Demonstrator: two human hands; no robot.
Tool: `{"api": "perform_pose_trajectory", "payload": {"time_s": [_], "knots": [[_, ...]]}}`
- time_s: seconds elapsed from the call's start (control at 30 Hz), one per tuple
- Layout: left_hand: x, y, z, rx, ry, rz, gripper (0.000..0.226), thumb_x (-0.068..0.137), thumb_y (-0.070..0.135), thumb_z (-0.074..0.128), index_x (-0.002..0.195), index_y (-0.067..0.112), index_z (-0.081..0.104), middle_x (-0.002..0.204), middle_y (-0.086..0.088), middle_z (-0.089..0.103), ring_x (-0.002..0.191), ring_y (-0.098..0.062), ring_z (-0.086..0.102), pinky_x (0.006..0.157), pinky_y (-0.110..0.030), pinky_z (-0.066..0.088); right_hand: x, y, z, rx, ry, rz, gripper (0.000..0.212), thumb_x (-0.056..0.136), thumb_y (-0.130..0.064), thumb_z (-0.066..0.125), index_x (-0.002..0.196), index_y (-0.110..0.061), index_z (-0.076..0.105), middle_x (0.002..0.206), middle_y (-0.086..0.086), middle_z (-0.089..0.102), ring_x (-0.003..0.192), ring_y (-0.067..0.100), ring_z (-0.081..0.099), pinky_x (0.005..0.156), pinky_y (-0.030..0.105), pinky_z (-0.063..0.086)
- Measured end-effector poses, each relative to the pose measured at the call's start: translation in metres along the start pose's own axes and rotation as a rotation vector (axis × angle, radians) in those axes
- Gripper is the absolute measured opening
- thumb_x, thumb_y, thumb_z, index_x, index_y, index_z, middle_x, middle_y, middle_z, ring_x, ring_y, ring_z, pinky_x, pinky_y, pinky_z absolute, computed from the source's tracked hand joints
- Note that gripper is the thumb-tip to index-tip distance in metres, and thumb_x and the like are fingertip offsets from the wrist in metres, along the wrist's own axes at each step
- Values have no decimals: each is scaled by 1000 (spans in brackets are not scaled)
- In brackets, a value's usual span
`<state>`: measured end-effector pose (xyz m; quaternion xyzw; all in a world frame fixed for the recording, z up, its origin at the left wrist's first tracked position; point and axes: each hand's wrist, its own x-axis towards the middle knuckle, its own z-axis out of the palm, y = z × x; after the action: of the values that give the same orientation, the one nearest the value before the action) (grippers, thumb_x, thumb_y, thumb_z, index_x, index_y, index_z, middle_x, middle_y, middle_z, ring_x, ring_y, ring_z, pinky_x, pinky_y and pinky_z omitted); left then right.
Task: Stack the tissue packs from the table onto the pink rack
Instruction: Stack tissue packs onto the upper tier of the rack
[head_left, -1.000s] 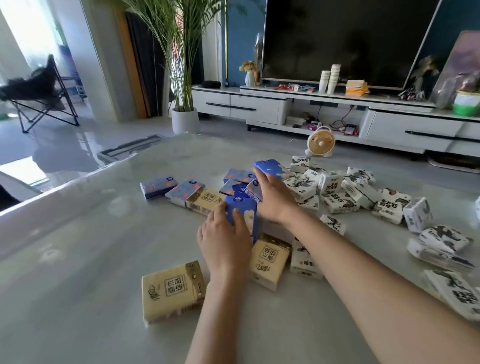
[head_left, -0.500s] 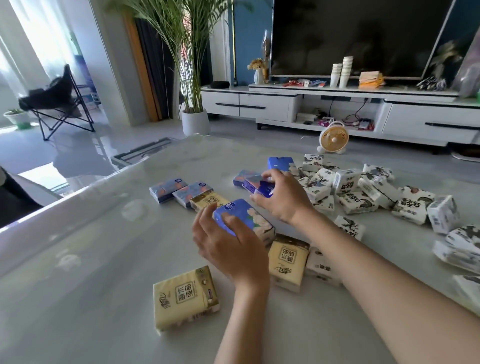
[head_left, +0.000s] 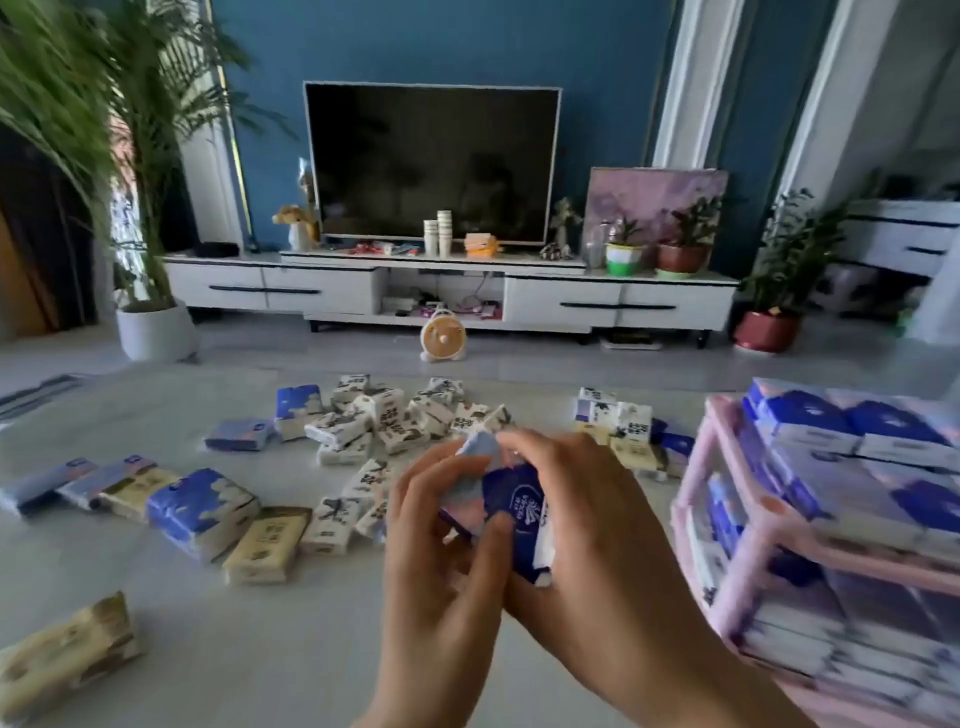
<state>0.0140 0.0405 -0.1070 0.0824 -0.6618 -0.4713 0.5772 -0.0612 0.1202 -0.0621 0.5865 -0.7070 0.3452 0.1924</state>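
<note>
Both hands hold a small bundle of blue tissue packs (head_left: 514, 514) above the table, in front of me. My left hand (head_left: 441, 551) grips it from the left with the thumb on its dark blue face. My right hand (head_left: 587, 525) wraps over it from the right and top. The pink rack (head_left: 769, 519) stands at the right, its shelves filled with blue and white packs. Several more packs lie loose on the table: a blue one (head_left: 202, 512), yellow ones (head_left: 267, 543) and a heap of white printed ones (head_left: 384, 415).
The pale table (head_left: 311, 639) reaches to a far edge. A yellow pack (head_left: 67, 652) lies near the front left corner. Beyond are a small orange fan (head_left: 441, 338) on the floor, a TV cabinet (head_left: 447, 286) and potted plants.
The view has swung right and up, bringing the rack into sight. The hands left the pile, came together and now hold blue packs jointly; one blue pack stays on the table at left.
</note>
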Motion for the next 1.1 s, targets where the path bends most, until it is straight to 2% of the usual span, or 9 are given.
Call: {"api": "perform_pose_trajectory", "payload": {"time_s": [0.13, 0.23, 0.3, 0.43, 0.6, 0.77, 0.9, 1.03, 1.1], "knots": [[4, 41, 48, -180, -188, -80, 22, 64, 35, 60, 84, 31, 67, 114, -4, 60, 98, -19, 63, 71, -20, 53, -41, 19, -66, 242, 189, 106, 69, 67, -20, 57, 124, -52, 38, 117, -20, 33, 113, -18, 38, 77, -2, 37], [18, 64, 84, -156, -330, -19, 16, 65, 36, 58, 75, 28, 67, 108, 7, 59, 93, -5, 62, 70, -12, 49, -50, 54, -110, 343, 497, 207, 75, 66, 3, 57, 106, -54, 32, 95, -38, 38, 86, -14, 52, 70, -1, 38], [25, 71, 112, -101, -413, -2, 10, 72, 30, 59, 80, 31, 65, 105, 11, 59, 92, -6, 62, 71, -14, 50, -48, 72, -144, 531, 469, 309, 49, 70, -6, 53, 97, -39, 30, 87, -28, 48, 61, -7, 50, 57, 5, 42], [35, 60, 167, -12, -511, -98, 23, 90, 5, 54, 90, 27, 59, 104, -5, 61, 88, -19, 64, 62, -20, 53, -50, 116, -173, 416, 504, 452, 33, 85, -16, 57, 94, -31, 29, 89, 13, 53, 65, 24, 56, 57, 16, 45], [32, 41, 198, 294, -660, 16, 21, 96, 19, 37, 105, 31, 51, 106, 7, 56, 92, -10, 57, 79, -31, 52, -42, 137, -160, 51, 419, 404, 25, 85, -23, 58, 94, -22, 35, 98, -8, 33, 86, 0, 45, 71, 3, 34], [34, 22, 200, 706, -685, 320, 61, 87, 51, 13, 124, 26, 53, 127, 13, 48, 115, -1, 27, 91, -16, 19, -40, 152, -154, -179, 252, 520, 29, 95, -32, 45, 115, -11, 47, 124, 1, 34, 113, 16, 42, 85, 20, 37], [29, 28, 192, 663, -536, 384, 48, 91, 45, 27, 112, 22, 64, 119, 7, 57, 114, -9, 39, 92, -33, 35, -46, 158, -166, -141, 159, 526, 36, 97, -37, 37, 114, -11, 56, 120, 0, 43, 111, 14, 46, 91, 27, 40], [7, 43, 185, 660, -641, 444, 48, 90, 57, 33, 120, 29, 58, 117, 22, 52, 112, 1, 43, 91, -21, 34, -69, 159, -191, 61, 52, 552, 30, 96, -37, 39, 115, -24, 58, 116, -10, 52, 104, 3, 50, 83, 17, 38], [2, 38, 183, 698, -694, 465, 46, 89, 54, 36, 123, 30, 56, 122, 19, 53, 115, -1, 43, 93, -25, 36, -77, 158, -193, 61, -17, 540, 30, 93, -38, 46, 118, -26, 57, 119, -13, 54, 107, 0, 49, 88, 17, 38]]}}
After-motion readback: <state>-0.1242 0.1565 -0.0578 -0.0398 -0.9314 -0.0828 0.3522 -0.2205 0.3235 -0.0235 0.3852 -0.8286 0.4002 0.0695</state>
